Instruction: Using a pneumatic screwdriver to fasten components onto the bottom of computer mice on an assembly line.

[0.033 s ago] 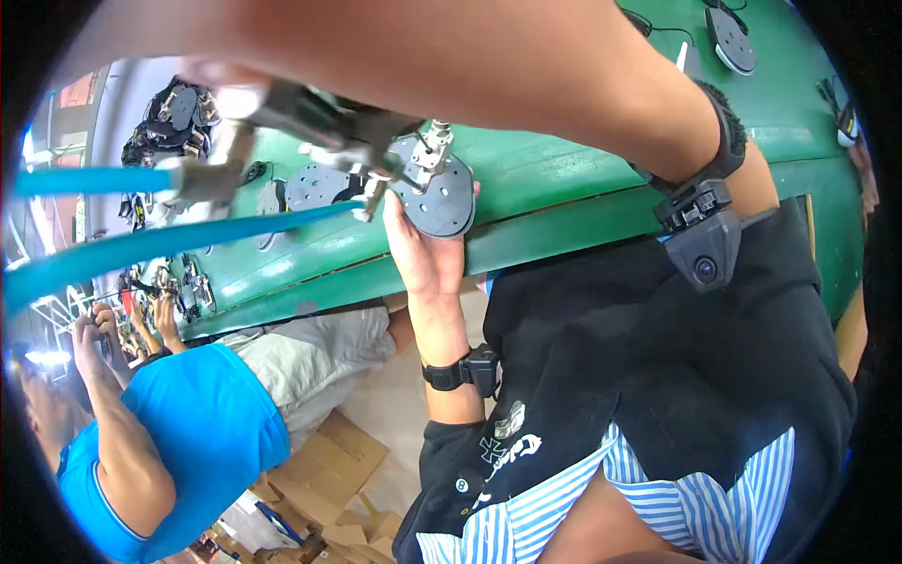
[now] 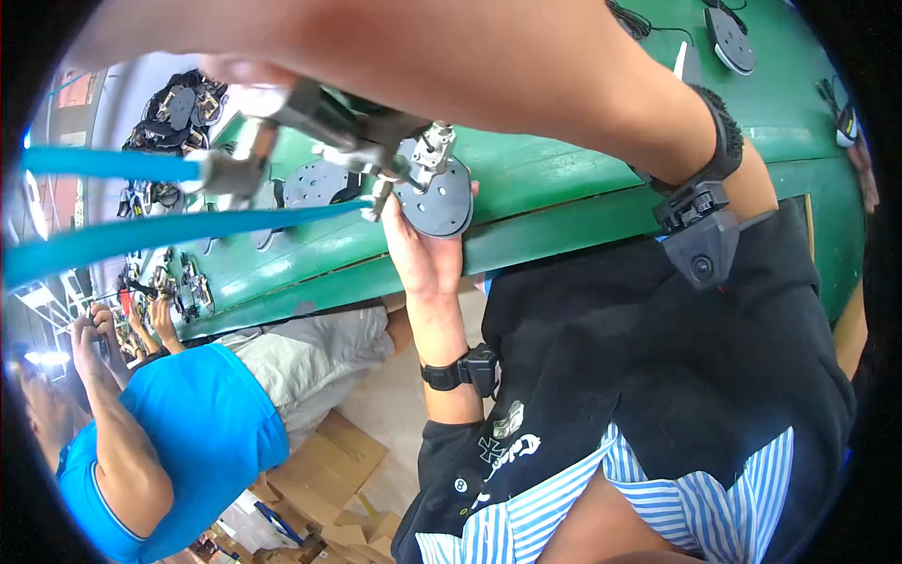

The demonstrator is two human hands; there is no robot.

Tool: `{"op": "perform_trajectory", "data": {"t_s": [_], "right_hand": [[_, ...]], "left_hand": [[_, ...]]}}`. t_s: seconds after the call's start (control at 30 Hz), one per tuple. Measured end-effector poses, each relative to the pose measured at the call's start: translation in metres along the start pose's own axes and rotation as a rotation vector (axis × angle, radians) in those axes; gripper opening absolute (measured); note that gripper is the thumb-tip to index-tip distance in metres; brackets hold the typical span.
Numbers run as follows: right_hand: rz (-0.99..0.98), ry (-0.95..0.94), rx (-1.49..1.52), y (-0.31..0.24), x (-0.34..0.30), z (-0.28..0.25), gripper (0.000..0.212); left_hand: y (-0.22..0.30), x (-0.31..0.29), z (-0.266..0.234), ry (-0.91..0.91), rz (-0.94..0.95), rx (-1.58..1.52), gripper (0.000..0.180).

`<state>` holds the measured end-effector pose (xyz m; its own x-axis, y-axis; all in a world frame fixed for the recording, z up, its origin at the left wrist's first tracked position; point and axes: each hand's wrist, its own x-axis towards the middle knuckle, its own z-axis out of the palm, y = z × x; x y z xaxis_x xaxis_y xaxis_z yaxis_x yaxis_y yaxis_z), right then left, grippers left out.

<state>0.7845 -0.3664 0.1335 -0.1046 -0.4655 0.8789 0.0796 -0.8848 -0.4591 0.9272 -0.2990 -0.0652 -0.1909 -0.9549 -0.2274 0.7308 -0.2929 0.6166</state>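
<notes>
My left hand (image 2: pixel 432 268) is held palm up, its fingers under a grey rounded plate (image 2: pixel 443 214) with several holes. A small silver metal fitting (image 2: pixel 436 143) stands on the upper part of the plate. My right arm crosses the top of the view, and my right hand (image 2: pixel 246 71), blurred and partly out of sight, is closed on a dark tool with metal ends (image 2: pixel 315 115). Two bright blue strips or hoses (image 2: pixel 188 235) run from the tool to the left. Its near end overlaps the plate's left edge; whether they touch, I cannot tell.
Another grey plate (image 2: pixel 318 186) lies on the green table (image 2: pixel 526 246) behind the tool. A corded plate (image 2: pixel 731 42) rests at the far right. A co-worker in a blue shirt (image 2: pixel 202 404) works at the left. Cardboard boxes (image 2: pixel 329 470) stand on the floor.
The tool and my right hand have shifted slightly to the right, and the blue strips with them. My left hand and the plate have hardly moved.
</notes>
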Motion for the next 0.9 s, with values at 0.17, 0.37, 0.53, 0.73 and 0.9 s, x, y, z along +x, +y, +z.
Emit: {"op": "perform_trajectory", "data": {"t_s": [0.17,0.37,0.53,0.73,0.9], "right_hand": [[0.038,-0.002,0.022,-0.005,-0.006,-0.003,0.014],[0.073,0.020,0.041,-0.015,-0.012,-0.006,0.012],[0.096,0.027,0.068,-0.021,-0.017,-0.007,0.011],[0.036,0.044,0.087,-0.029,-0.021,-0.008,0.009],[0.067,0.004,0.108,-0.024,-0.011,-0.002,0.011]], "left_hand": [[-0.002,-0.007,0.002,0.011,0.040,0.012,0.048],[-0.002,-0.013,0.001,-0.001,0.034,0.027,0.044],[-0.003,-0.020,0.000,0.000,0.041,0.038,0.043],[-0.002,-0.019,0.004,0.061,0.068,0.051,0.042],[-0.001,-0.024,0.004,-0.030,0.036,-0.099,0.041]]}}
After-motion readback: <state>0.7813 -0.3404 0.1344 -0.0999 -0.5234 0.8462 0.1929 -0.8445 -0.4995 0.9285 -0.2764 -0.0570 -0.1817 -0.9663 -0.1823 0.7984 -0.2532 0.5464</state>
